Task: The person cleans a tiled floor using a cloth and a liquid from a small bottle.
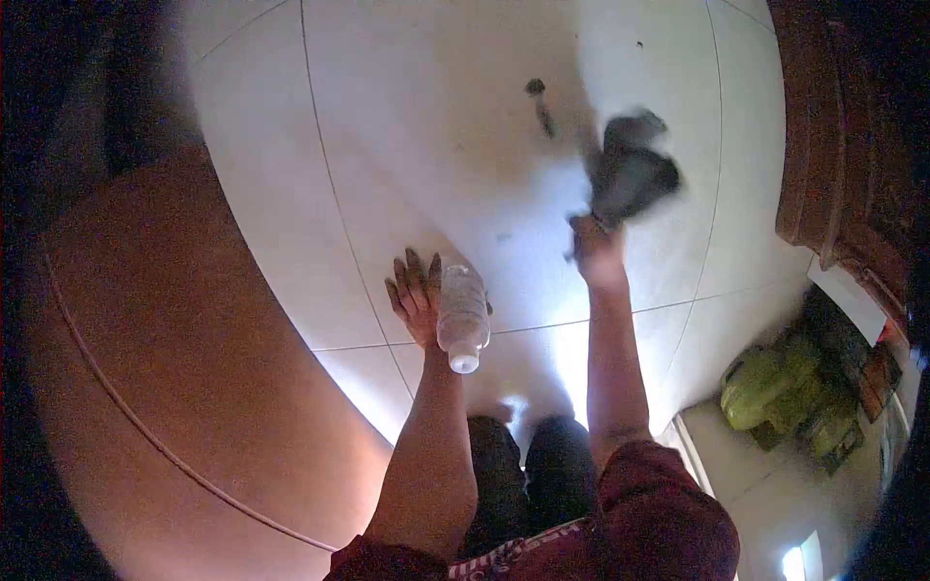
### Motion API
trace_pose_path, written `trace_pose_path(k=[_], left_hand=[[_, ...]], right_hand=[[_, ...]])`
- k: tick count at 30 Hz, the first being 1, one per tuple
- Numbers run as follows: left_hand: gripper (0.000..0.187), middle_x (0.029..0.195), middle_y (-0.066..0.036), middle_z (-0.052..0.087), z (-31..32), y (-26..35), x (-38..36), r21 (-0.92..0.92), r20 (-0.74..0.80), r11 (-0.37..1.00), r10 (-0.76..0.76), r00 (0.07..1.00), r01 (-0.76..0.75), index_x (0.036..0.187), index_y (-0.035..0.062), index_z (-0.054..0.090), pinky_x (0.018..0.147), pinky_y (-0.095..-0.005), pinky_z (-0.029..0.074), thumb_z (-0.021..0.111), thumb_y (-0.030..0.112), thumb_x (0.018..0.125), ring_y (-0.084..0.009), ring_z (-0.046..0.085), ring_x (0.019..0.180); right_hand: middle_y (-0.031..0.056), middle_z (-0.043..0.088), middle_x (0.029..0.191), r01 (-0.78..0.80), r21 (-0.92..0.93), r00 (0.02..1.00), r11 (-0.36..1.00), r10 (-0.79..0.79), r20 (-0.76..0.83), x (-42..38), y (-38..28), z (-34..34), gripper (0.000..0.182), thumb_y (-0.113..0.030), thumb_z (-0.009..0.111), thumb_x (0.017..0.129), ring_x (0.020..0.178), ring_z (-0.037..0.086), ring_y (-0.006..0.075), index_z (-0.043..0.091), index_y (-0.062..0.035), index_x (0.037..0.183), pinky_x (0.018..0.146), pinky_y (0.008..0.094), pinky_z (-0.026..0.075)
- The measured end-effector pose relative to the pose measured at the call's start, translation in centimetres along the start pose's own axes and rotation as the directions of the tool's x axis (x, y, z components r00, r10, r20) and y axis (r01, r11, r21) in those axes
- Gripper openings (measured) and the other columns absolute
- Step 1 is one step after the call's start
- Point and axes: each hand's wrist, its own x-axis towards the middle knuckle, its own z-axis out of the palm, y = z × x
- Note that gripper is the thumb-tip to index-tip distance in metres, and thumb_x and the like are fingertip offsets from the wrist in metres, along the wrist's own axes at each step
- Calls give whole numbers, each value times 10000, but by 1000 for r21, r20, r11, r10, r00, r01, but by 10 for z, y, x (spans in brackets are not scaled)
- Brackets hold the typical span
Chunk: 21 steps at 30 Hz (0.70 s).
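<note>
My left hand (417,302) reaches down to the pale tiled floor (465,126) with its fingers stretched and spread. Overlapping it is a clear plastic bottle (465,308), whose white cap points back toward me; what seems to be my thumb tip shows past its right side. Whether the bottle is gripped or only lies against the hand, I cannot make out. Farther right, my right hand (598,247) is closed around a dark cloth (635,169), blurred by motion, at or just above the floor. Ahead of the hands lies a small dark mark or scrap (541,107).
On the left stands a large brown surface (184,368) with a thin pale cord or edging (126,407) along it. Brown ridged furniture (843,136) borders the right. A green bundle (790,382) sits at the lower right. My knees (528,465) are close behind the hands.
</note>
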Motion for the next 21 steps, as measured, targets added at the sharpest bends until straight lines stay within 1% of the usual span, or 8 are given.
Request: trace_pose_path(k=[2, 3, 6, 9, 12, 18, 19, 21], left_hand=[[1059, 1542, -235, 431, -1, -1, -1, 1, 19, 1000, 3, 1000, -3, 1474, 98, 462, 1171, -633, 267, 343, 920, 817, -448, 385, 1438], [1057, 1539, -234, 434, -1, -1, 0, 1, 28, 1000, 6, 1000, -6, 1470, 95, 465, 1170, -634, 267, 341, 920, 819, -448, 386, 1437], [1060, 1536, -235, 437, -2, 0, 1, -18, 0, 1000, 1, 1000, -1, 1460, 84, 469, 1170, -633, 268, 349, 918, 818, -446, 389, 1435], [1043, 1539, -237, 432, -3, -1, 1, -4, 9, 1000, 19, 1000, -19, 1454, 80, 472, 1174, -631, 265, 370, 904, 822, -446, 388, 1437], [1054, 1549, -240, 422, -1, -1, 0, 49, 56, 999, 2, 998, -5, 1457, 80, 469, 1182, -630, 256, 397, 907, 807, -446, 384, 1440], [1092, 1564, -237, 403, -6, 1, 0, -30, 37, 1000, 1, 999, 0, 1466, 87, 466, 1192, -631, 239, 413, 928, 772, -436, 374, 1450], [1090, 1563, -237, 403, -8, 2, 0, -37, 41, 999, -2, 999, 4, 1470, 91, 466, 1193, -630, 239, 411, 928, 773, -435, 371, 1451], [1087, 1563, -236, 403, -14, 4, 6, -60, 43, 998, -1, 999, 4, 1477, 99, 466, 1193, -628, 240, 406, 928, 776, -433, 367, 1453]], right_hand=[[287, 293, 1594, 419, -462, 908, 782, -376, 186, 51, -18, 43, 669, -214, 683, 880, 1489, 242, 471, 446, -98, 1496, 1177, 702, 111], [225, 193, 1663, 460, -707, 884, 537, -351, 308, 70, -39, 56, 737, -387, 643, 919, 1532, 140, 481, 363, -182, 1570, 1138, 782, 19], [140, 137, 1702, 471, -777, 877, 417, -315, 363, 78, -65, 73, 749, -497, 613, 920, 1557, 107, 426, 353, -279, 1587, 1120, 802, 33], [119, 151, 1701, 439, -828, 847, 349, -468, 252, 75, -64, 73, 731, -640, 546, 919, 1559, 110, 413, 375, -355, 1570, 1103, 821, 77], [104, 180, 1697, 426, -863, 846, 271, -456, 274, 73, -67, 73, 736, -710, 516, 907, 1559, 123, 403, 394, -383, 1556, 1088, 831, 113], [110, 241, 1679, 425, -897, 836, 121, -433, 337, 125, -67, 84, 674, -547, 515, 961, 1534, 230, 389, 385, -289, 1570, 1156, 726, 203], [147, 280, 1657, 411, -896, 879, 165, -333, 342, 124, -76, 83, 701, -461, 539, 958, 1510, 291, 382, 362, -183, 1576, 1186, 651, 239], [178, 314, 1631, 395, -893, 911, 215, -221, 349, 109, -70, 77, 730, -426, 582, 941, 1494, 316, 388, 356, -137, 1571, 1187, 640, 245]])
